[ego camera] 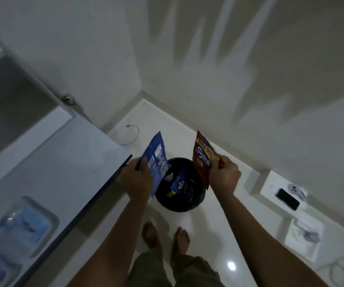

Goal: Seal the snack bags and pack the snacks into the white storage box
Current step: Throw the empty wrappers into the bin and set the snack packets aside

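Observation:
My left hand (137, 179) grips a blue snack bag (155, 156) by its lower edge, held flat and tilted over a black round bin (189, 201) on the floor. My right hand (225, 175) pinches a red snack bag (203, 158) at its right edge, also above the bin. Inside the bin lie a blue wrapper (178, 181), a white scrap and a small yellow piece. On the table at the lower left stands a clear-lidded storage box (48, 222) with blue packets inside, blurred.
The grey table (63, 158) runs along my left, its dark edge beside my left hand. My bare feet (165, 237) stand just behind the bin on a glossy white floor. A phone (287, 198) rests on a low ledge at the right. A cable (132, 135) lies near the corner.

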Motion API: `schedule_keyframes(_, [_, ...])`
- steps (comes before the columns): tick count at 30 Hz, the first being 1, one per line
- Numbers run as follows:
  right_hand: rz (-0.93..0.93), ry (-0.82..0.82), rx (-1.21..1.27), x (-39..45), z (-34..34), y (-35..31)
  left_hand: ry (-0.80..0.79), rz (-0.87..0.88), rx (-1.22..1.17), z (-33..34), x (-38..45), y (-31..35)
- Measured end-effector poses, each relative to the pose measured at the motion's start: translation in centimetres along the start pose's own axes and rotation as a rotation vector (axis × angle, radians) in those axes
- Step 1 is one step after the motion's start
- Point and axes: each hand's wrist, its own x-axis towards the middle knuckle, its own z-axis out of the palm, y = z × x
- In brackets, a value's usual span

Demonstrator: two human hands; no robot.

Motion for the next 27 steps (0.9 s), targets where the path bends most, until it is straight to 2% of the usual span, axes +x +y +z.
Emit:
schedule_keyframes(6, [0.189, -0.06, -0.131, 0.0, 3.6, 5.1, -0.165, -0.185, 0.039, 6.5, -1.5, -3.9])
schedule_keyframes(10, [0.22, -0.069, -0.155, 0.6, 6.6, 8.0, -0.219, -0.226, 0.1, 10.3, -1.4, -6.6])
schedule_keyframes(14, [0.239, -0.108, -0.126, 0.8, 8.5, 9.4, -0.272, -0.26, 0.051, 12.1, -1.1, -7.3])
schedule_keyframes(17, [0.271, -0.164, -0.117, 0.8, 8.4, 8.8, -0.309, -0.27, 0.052, 11.7, -1.0, -6.9])
schedule_keyframes(22, [0.187, -0.233, -0.121, -0.1, 6.3, 6.0, -0.334, -0.252, 0.078, 7.9, -1.6, -4.2])
schedule_keyframes(27, [0.011, -0.298, -0.097, -1.5, 3.7, 1.4, -0.221, -0.244, -0.019, 2.2, -2.4, -0.1])
